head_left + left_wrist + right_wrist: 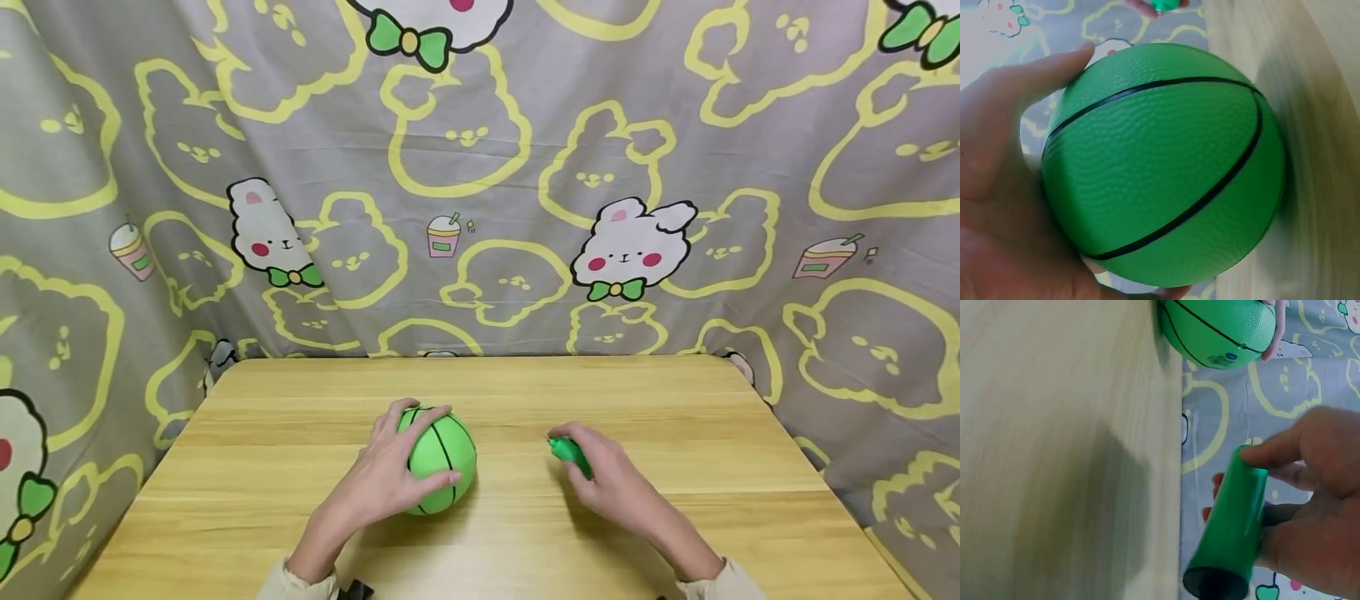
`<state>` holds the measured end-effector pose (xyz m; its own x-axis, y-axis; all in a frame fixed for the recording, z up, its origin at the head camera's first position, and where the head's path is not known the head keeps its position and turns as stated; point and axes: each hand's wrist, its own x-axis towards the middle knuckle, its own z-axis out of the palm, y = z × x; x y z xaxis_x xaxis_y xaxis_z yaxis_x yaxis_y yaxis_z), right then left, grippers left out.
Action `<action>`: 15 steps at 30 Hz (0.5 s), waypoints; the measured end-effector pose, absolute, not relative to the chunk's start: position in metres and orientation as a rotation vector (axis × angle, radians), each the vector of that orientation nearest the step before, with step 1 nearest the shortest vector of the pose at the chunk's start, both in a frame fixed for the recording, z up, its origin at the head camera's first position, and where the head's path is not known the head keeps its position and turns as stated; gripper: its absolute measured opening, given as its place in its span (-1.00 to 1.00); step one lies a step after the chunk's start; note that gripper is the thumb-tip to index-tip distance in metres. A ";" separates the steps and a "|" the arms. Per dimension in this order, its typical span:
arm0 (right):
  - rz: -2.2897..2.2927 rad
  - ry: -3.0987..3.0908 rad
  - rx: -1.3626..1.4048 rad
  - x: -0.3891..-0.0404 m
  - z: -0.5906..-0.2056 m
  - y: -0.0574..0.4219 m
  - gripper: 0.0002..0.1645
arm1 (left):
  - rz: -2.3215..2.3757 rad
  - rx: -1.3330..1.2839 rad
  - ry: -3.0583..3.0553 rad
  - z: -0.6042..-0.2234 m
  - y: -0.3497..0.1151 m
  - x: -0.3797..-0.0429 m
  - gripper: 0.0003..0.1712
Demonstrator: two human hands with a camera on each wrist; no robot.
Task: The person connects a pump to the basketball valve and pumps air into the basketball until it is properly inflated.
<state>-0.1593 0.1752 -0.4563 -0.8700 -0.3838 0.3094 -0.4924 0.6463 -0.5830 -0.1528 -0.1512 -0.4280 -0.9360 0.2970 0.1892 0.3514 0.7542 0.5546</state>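
A bright green ball (448, 458) with black seam lines, like a small basketball, sits on the wooden table left of centre. Spread over its left side, my left hand (382, 475) grips it, thumb on the near side and fingers over the top. In the left wrist view the ball (1166, 169) fills most of the picture. My right hand (611, 479) holds a green ball pump (572, 454) between thumb and fingers, just above the table. The right wrist view shows the pump's tapered green barrel (1230, 519) with a black end; the palm hides part of it.
The light wooden table (510, 550) stretches out on all sides of the hands. A grey curtain (517, 167) with yellow outlines and white cartoon animals hangs behind the table's far edge and along both sides.
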 end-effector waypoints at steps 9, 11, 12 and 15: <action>1.004 -2.823 0.433 -0.176 -0.468 0.162 -0.50 | -1.025 -0.547 -2.832 -0.425 -0.155 -0.152 0.09; 0.999 -2.845 0.390 -0.180 -0.472 0.160 -0.51 | -1.051 -0.524 -2.838 -0.426 -0.155 -0.153 0.08; 0.991 -2.850 0.377 -0.182 -0.475 0.160 -0.52 | -1.066 -0.518 -2.846 -0.426 -0.155 -0.153 0.08; 0.982 -2.857 0.368 -0.182 -0.479 0.160 -0.55 | -1.098 -0.520 -2.872 -0.427 -0.155 -0.153 0.06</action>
